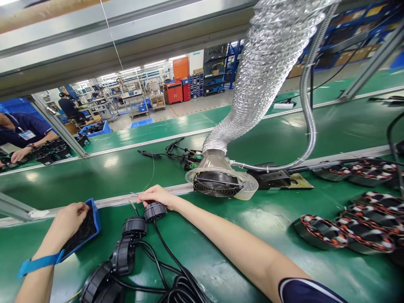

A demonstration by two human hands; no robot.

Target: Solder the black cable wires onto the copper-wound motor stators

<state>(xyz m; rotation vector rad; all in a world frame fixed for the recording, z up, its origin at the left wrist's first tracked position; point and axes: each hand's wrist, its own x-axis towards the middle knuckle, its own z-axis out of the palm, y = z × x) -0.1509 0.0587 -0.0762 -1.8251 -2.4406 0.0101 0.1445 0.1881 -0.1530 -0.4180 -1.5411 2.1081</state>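
I am finding the round black cap just left of the frame's centre, low, above the green bench. The right hand is grasping it from the far side, fingers curling toward the thin coloured wires; whether those wires are being pinched, I cannot tell. At the left of the frame, the left hand is bending its fingers together over the blue bin, among small black parts; whether it is holding one, the view is not showing.

Handling: I am judging the cap light and stiff, probably hard plastic, its ribbed edge offering fair grip. The black cable is likely adding drag and some springiness. The fine wires I am rating the fragile part. I am recommending a hold around the rim, thumb opposite fingers, keeping pressure off the wires.

Appearance: the cap is showing a matte black, squat form with notches around its side, the cable hanging beneath it. Similar black caps are standing in a line toward the lower left, their cables coiling at bottom centre.
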